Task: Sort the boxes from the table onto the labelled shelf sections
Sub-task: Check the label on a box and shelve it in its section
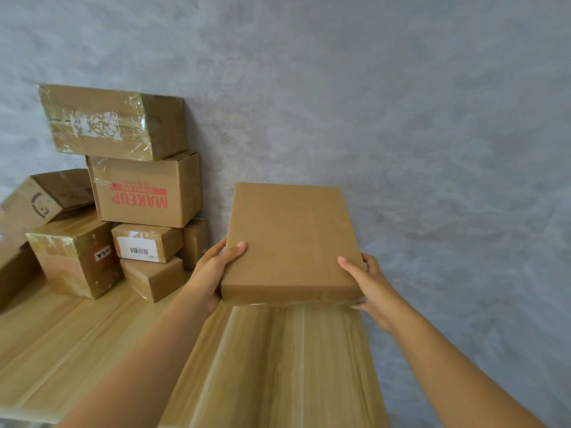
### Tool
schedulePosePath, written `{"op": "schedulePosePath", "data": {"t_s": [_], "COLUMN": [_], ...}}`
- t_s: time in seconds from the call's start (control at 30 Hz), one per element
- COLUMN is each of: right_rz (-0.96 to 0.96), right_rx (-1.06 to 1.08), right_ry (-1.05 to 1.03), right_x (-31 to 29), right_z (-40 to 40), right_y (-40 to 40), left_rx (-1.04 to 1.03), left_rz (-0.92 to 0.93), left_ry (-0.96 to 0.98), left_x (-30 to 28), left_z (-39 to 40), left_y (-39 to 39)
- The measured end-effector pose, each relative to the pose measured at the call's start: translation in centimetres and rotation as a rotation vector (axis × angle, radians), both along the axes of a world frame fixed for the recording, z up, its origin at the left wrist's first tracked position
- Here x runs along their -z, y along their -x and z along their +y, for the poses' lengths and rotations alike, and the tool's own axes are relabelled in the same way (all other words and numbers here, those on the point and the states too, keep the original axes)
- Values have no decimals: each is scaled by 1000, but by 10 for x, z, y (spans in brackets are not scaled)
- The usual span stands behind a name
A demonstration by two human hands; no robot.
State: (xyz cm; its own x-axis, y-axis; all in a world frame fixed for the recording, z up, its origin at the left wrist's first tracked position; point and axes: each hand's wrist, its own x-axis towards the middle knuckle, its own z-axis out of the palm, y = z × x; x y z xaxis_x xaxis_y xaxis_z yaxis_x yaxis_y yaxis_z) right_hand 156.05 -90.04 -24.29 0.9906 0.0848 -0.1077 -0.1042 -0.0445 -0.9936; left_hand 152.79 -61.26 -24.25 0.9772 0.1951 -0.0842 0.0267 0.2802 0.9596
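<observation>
Both hands are up on the flat plain carton point(293, 239), and it's clear of the wooden table point(77, 335), held out over the table's right part with the grey wall point(432, 118) behind it. The left hand point(213, 273) clasps the near left corner, thumb lying over the top face; the right hand point(370, 285) clasps the near right corner the same way, fingers curled under the edge. So the carton sits dead between the two hands, its long axis running away from the person toward the wall, near short edge at the palms. Neither hand is nearer; it's an even two-handed carry.

No shelf or section label is in sight from here, so my read is the carry needs a turn away from this wall first.

Off to the left the pile waits on the table: a taped carton point(114, 122) on top of the upside-down MAKEUP box point(145, 193), a small barcode-labelled box point(146, 242) beneath, another small box point(153, 278) under that, and a tape-wrapped box point(77, 261) alongside. All are closed; contents can't be told
</observation>
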Motion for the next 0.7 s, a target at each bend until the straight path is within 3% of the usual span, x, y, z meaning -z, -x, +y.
{"op": "schedulePosePath", "data": {"t_s": [0.1,0.2,0.3,0.43,0.53,0.6,0.7], "right_rz": [208,208,52,-211,-379,-499,-636], "right_rx": [-70,-124,-54,64,113,165,261], "right_ry": [-139,-161,-168,-30,-24,92,321], "right_x": [-4,-15,-28,-43,-52,-56,-59], "right_z": [-4,-6,-1,17,31,39,52], "right_y": [3,8,10,17,25,31,41], "left_rx": [47,40,-21,-119,-64,28,126], "left_rz": [-54,-92,-112,-34,9,-23,-78], "left_ry": [-8,-40,-200,-606,-794,-698,-376], "left_x": [-3,-10,-23,-47,-65,-75,-93], "left_z": [1,4,2,-22,-46,-65,-90], "left_y": [10,15,13,10,14,20,34]}}
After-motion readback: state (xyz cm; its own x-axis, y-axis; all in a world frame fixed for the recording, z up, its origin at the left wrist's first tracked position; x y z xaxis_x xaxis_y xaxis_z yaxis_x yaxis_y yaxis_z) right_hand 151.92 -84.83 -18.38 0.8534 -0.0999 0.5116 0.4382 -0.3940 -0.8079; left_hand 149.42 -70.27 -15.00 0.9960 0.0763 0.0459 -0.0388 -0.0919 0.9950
